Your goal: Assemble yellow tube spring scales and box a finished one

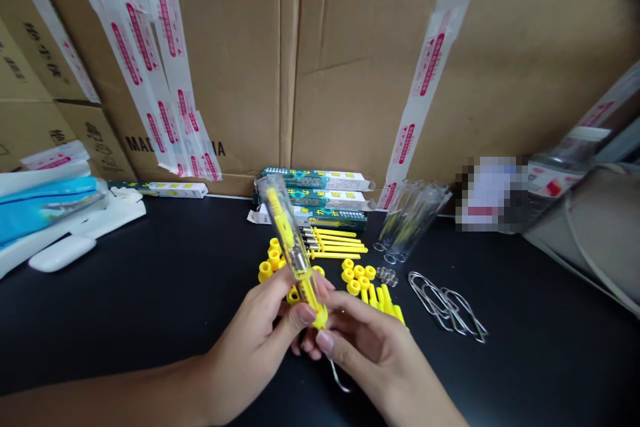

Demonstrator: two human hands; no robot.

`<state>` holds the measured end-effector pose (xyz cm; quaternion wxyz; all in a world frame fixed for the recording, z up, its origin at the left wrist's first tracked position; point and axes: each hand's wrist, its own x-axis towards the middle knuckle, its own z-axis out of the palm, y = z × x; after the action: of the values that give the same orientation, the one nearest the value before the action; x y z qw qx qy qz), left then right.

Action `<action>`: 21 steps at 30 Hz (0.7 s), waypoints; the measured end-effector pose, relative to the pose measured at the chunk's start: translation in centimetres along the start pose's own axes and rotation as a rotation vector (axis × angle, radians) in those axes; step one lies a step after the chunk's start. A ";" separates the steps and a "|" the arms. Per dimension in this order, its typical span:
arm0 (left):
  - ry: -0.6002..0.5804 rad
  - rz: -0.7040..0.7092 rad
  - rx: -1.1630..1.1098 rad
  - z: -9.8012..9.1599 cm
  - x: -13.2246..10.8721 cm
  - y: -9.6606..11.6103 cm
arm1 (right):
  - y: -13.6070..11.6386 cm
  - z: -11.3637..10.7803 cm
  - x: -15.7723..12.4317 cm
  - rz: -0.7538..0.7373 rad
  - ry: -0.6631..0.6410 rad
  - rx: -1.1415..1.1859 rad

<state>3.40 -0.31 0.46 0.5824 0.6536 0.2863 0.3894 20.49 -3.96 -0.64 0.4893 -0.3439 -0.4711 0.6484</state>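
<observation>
A spring scale [287, 233] with a clear tube and yellow inner parts stands tilted in front of me, its yellow end cap [321, 317] downward. Closed around the lower tube is my left hand [267, 323], its thumb against the cap. My right hand [367, 353] pinches just below the cap at a wire hook [340, 377], whose curved end hangs beneath the fingers. Behind the hands lie yellow rings [359, 272], short yellow pieces [384, 300], small springs [387, 275] and yellow rods with metal ends [337, 241]. Some of these are partly hidden by the hands and tube.
Clear tubes [413, 220] lean at the back right, with bent wire hooks [447, 307] nearer. Printed boxes [320, 180] are stacked against the cardboard [350, 80]. A plastic bottle [557, 173] stands right; a blue package [50, 207] and a white case [63, 252] lie left.
</observation>
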 end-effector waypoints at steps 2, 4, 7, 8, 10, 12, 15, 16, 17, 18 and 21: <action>0.065 0.041 0.015 -0.1 0.1 0.2 | -0.2 -0.1 0.1 -0.023 -0.005 0.061; 0.094 0.083 -0.003 -0.2 0.3 0.3 | -0.2 -0.3 0.2 -0.032 -0.011 0.094; 0.112 0.127 -0.020 -0.3 0.3 0.4 | 0.0 -0.7 0.3 -0.020 0.011 0.126; 0.123 0.133 -0.017 -0.4 0.3 0.4 | 0.1 -0.8 0.3 -0.008 0.021 0.135; 0.129 0.127 -0.020 -0.3 0.3 0.4 | 0.2 -0.9 0.3 0.022 0.046 0.146; 0.106 0.102 -0.046 -0.3 0.2 0.3 | 0.2 -0.9 0.4 0.060 0.057 0.159; 0.062 0.063 -0.080 -0.2 0.1 0.2 | 0.2 -0.7 0.4 0.107 0.040 0.180; 0.063 0.053 -0.086 -0.2 0.1 0.2 | 0.2 -0.6 0.4 0.113 0.033 0.178; 0.071 0.051 -0.086 -0.2 0.1 0.2 | 0.1 -0.5 0.3 0.110 0.037 0.171; 0.084 0.057 -0.083 -0.2 0.0 0.2 | 0.1 -0.4 0.3 0.100 0.052 0.161; 0.109 0.085 -0.073 -0.2 -0.1 0.4 | -0.3 0.0 0.2 0.079 0.109 0.141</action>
<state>3.13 -0.28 0.80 0.5723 0.6215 0.2751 0.4589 20.53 -3.78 -0.33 0.5111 -0.3615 -0.3831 0.6792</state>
